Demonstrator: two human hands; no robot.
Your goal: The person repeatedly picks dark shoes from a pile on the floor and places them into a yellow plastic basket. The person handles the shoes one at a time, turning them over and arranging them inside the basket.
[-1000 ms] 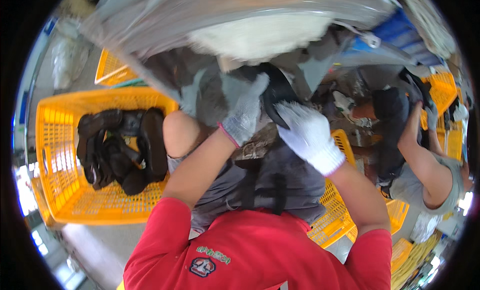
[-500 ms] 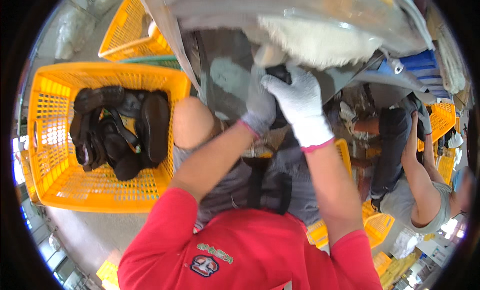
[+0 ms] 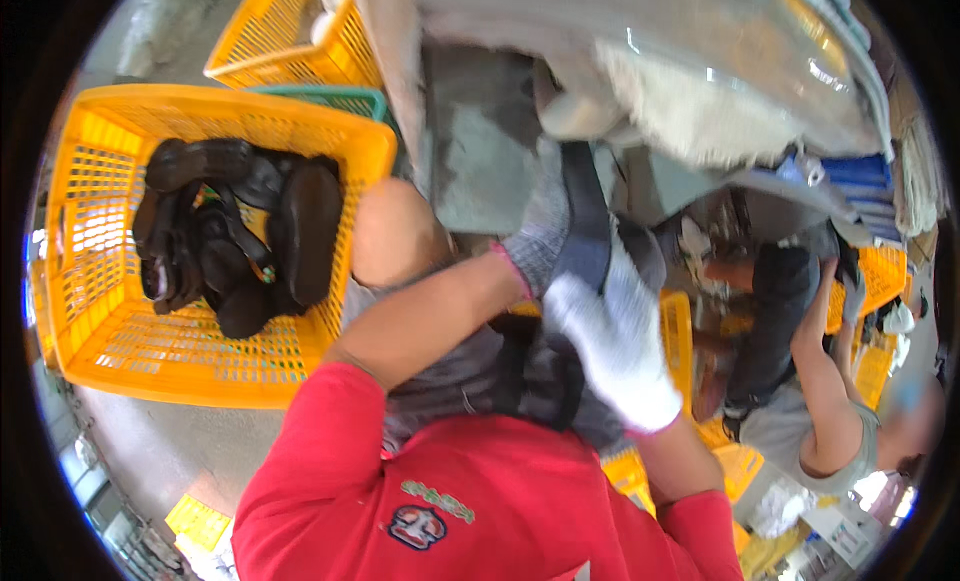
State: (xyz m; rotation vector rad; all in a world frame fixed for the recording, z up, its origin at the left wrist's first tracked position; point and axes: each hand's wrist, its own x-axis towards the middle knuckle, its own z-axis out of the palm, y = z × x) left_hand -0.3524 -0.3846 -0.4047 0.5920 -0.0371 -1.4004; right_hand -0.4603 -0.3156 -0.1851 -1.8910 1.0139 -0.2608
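Note:
Both my hands wear knitted work gloves. A long black shoe (image 3: 585, 216) stands between them, seen edge-on, its kind hard to make out. My left hand (image 3: 543, 219), in a grey glove, is closed along the shoe's left side. Lower down, my right hand (image 3: 610, 331), in a whiter glove, is closed round its near end; motion smears the fingers. Just beyond the shoe's far end is a rounded beige wheel-like part (image 3: 578, 118), beside a fluffy white pad (image 3: 690, 106) under a hood of cloudy plastic sheeting (image 3: 560, 21).
A yellow basket (image 3: 215, 386) of black shoes (image 3: 235, 231) stands at my left. Behind it are another yellow basket (image 3: 290, 66) and a green one (image 3: 345, 101). A co-worker (image 3: 810, 411) sits at the right, near more yellow crates (image 3: 880, 286).
My hands have drawn the shoe back from the beige part, toward me. My right hand has slid down to its near end, so more of the shoe shows.

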